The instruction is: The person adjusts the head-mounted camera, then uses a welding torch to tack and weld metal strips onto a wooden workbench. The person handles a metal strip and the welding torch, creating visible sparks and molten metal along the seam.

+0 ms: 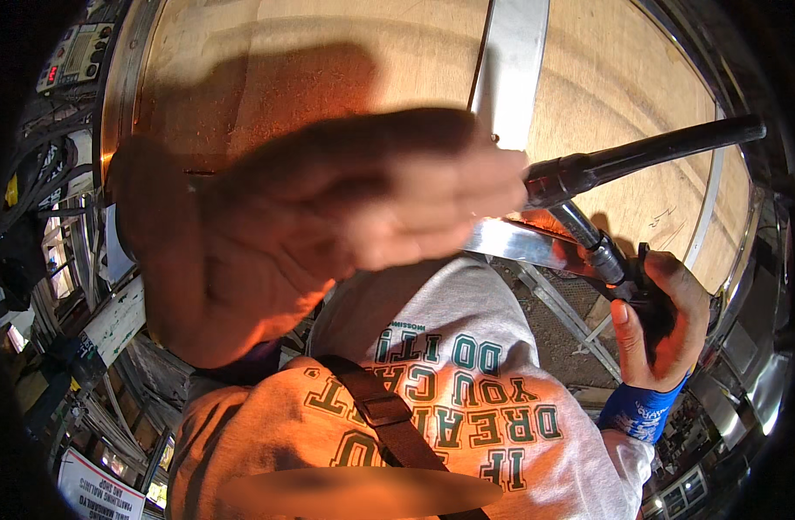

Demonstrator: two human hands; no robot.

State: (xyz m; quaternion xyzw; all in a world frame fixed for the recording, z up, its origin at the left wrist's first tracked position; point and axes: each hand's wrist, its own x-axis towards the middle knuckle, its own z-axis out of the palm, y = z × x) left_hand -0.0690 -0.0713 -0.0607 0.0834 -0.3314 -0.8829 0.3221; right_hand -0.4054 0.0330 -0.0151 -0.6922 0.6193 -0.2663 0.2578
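In my right hand [674, 321] is a black TIG welding torch [605, 256], gripped by its handle, with thumb and fingers wrapped round. A long black back cap [674, 152] points up to the right from the torch head. My left hand [354, 191] is raised large in front of the view and blurred. Its fingertips overlap the left end of the torch head and hide the nozzle. Whether they pinch the torch or only pass in front of it, I cannot tell. Behind the hands lies a plywood panel [328, 35] with metal strips.
A bright metal strip [514, 69] crosses the plywood, and a metal edge [519, 243] runs along its near side. At the upper left stands a machine with knobs and a red display [72, 56]. Cables [46, 165] and metal bars [103, 407] crowd the left side.
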